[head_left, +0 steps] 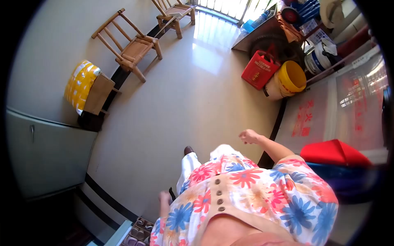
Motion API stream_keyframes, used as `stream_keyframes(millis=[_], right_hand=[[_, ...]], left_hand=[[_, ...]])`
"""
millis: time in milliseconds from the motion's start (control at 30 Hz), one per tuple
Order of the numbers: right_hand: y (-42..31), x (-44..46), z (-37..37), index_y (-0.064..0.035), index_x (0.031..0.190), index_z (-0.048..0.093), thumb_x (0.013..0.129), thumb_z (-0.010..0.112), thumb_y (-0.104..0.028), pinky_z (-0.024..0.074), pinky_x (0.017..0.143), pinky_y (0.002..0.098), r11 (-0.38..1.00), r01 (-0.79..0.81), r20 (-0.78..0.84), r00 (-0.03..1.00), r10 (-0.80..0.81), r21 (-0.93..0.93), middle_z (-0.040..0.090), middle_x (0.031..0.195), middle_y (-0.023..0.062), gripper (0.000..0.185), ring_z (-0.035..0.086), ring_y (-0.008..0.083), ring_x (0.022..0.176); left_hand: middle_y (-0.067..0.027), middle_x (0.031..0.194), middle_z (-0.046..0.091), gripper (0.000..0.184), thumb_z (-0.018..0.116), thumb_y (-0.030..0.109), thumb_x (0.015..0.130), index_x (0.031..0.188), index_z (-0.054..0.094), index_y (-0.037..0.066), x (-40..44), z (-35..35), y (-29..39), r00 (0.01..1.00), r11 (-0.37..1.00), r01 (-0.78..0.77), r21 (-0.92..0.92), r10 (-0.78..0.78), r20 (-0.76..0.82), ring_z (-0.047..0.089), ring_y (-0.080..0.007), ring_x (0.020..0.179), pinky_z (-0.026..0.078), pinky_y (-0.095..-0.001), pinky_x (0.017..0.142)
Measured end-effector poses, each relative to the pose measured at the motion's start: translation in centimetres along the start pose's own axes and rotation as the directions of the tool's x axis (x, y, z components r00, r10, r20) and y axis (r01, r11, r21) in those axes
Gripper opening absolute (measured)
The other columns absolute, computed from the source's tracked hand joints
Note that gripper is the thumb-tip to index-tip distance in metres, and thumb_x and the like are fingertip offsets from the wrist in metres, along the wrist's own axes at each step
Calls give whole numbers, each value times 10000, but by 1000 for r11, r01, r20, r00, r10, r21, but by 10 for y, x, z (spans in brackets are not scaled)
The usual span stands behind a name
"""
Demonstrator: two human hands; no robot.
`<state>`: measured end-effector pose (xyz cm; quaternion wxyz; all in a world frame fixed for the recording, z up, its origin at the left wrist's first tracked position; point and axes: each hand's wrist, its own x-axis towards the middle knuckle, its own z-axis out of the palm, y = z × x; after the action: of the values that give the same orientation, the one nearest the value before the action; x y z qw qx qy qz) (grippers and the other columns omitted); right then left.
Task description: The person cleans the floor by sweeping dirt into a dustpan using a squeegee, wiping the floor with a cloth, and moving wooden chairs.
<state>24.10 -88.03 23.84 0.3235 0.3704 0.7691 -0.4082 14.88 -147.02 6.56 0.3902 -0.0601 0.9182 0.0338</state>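
Note:
My right hand [249, 136] hangs out in front of my body over the floor, its fingers curled in loosely with nothing visible in them. Low beside my hip is my left hand [165, 198], partly hidden and small in view. Its fingers look closed, and a narrow black thing [172, 193] shows right against it; what that is I cannot make out. I wear a flowered shirt [246, 180] and white trousers [188, 168]. One dark shoe [188, 150] shows on the floor.
Two bamboo chairs [137, 49] line the left wall, near a yellow-and-white package [83, 86] and a grey-green cabinet [49, 156]. Along the right stand a red bag [259, 70], a yellow-rimmed bucket [283, 82] and a glass-fronted case [324, 110]. Shoes fill a rack [137, 233] at lower left.

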Motion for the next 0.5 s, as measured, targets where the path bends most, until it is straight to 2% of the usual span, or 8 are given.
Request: stream_keyframes(millis=[33, 100, 133, 167, 267, 300, 400, 500], right_hand=[[4, 1, -8, -40, 1001, 573, 737, 479, -166, 478, 457, 258, 998, -38, 3, 999, 38, 44, 610, 748, 79, 307, 607, 142, 597], [15, 9, -23, -37, 1003, 572, 731, 498, -165, 474, 446, 256, 974, -178, -16, 983, 182, 138, 613, 753, 76, 310, 607, 145, 594], [13, 7, -30, -33, 1000, 571, 727, 507, -162, 476, 450, 260, 962, -223, -1, 974, 226, 158, 613, 750, 74, 310, 609, 147, 601], [11, 11, -44, -29, 998, 571, 723, 516, -160, 479, 453, 264, 948, -264, 4, 963, 268, 176, 613, 747, 72, 310, 611, 150, 608], [6, 42, -90, -23, 1005, 567, 708, 512, -130, 477, 448, 282, 920, -358, 85, 933, 349, 157, 613, 744, 79, 321, 607, 164, 599], [0, 55, -108, -29, 1014, 565, 708, 495, -120, 472, 444, 284, 910, -391, 109, 919, 379, 137, 613, 742, 81, 327, 604, 167, 593], [-25, 124, -187, -34, 1013, 565, 706, 474, -110, 465, 433, 292, 908, -393, 68, 920, 387, 147, 613, 717, 79, 329, 592, 173, 551], [-66, 202, -278, -31, 978, 577, 700, 461, -102, 461, 424, 299, 960, -272, -15, 962, 274, 72, 605, 650, 82, 309, 566, 174, 482]], left_hand=[[-140, 912, 604, 248, 541, 224, 709, 896, 628, 85, 22, -63, 40, 997, 999, -19, 41, 15, 78, 570, -296, 880, 449, -369, 768], [-117, 924, 607, 248, 552, 231, 707, 916, 618, 113, 80, -157, 105, 995, 996, -86, -9, 86, -42, 571, -285, 886, 447, -364, 775], [-109, 916, 610, 253, 562, 219, 693, 912, 617, 105, 90, -211, 149, 992, 995, -61, -79, 52, -115, 574, -274, 882, 447, -356, 777], [-102, 921, 613, 278, 570, 194, 676, 930, 614, 91, 112, -254, 189, 986, 968, -138, -209, 114, -123, 578, -261, 879, 447, -348, 783], [-110, 933, 616, 312, 608, 127, 652, 960, 609, 76, 191, -333, 297, 921, 856, -342, -387, 225, -318, 591, -210, 854, 454, -302, 772], [-110, 929, 617, 310, 610, 117, 654, 961, 609, 75, 207, -350, 327, 900, 803, -400, -441, 253, -354, 592, -198, 847, 457, -295, 766], [-101, 920, 621, 306, 617, 102, 656, 961, 611, 81, 221, -379, 415, 952, 816, -281, -505, 171, -254, 590, -184, 843, 461, -290, 762], [-69, 878, 618, 307, 643, 96, 627, 933, 615, 84, 250, -344, 452, 973, 868, -225, -443, 174, -153, 580, -153, 779, 472, -283, 721]])
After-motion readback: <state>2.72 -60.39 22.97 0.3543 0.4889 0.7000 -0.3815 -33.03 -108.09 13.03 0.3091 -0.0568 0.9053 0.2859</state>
